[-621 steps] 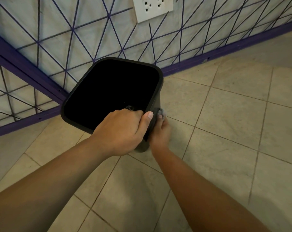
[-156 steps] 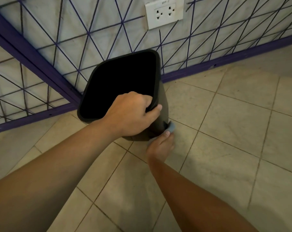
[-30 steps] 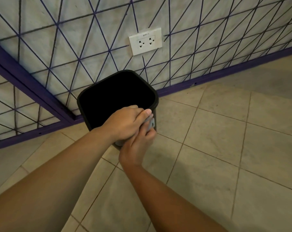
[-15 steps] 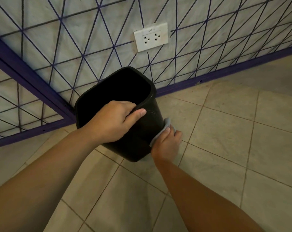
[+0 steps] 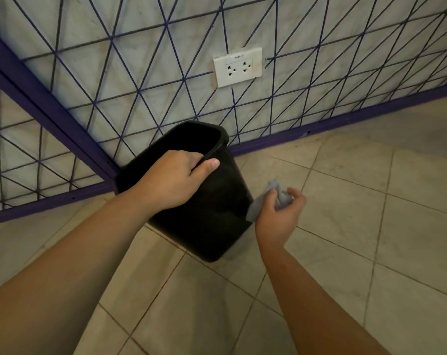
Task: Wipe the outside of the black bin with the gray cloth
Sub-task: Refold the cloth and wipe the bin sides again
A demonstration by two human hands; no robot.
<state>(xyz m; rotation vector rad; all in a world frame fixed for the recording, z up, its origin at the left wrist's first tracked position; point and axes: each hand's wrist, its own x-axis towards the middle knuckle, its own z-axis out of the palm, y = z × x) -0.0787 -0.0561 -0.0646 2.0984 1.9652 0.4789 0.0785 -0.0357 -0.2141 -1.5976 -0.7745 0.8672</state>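
The black bin (image 5: 217, 213) stands tilted on the tiled floor, its mouth leaning away toward the wall and its near side wall facing me. My left hand (image 5: 173, 180) grips the near rim, fingers hooked inside and thumb on the outside. At the bin's lower right edge my right hand (image 5: 278, 213) holds the bunched gray cloth (image 5: 268, 198). The cloth's left end touches the bin's right side; my fingers curl round the rest.
A wall with a purple line pattern and a purple baseboard (image 5: 319, 126) runs right behind the bin. A white double socket (image 5: 237, 66) sits on the wall above it. Beige floor tiles (image 5: 371, 226) spread to the right and toward me.
The bin has tipped further toward the wall, showing more of its near side. My right hand with the cloth has slid right, off the side wall to its right edge.
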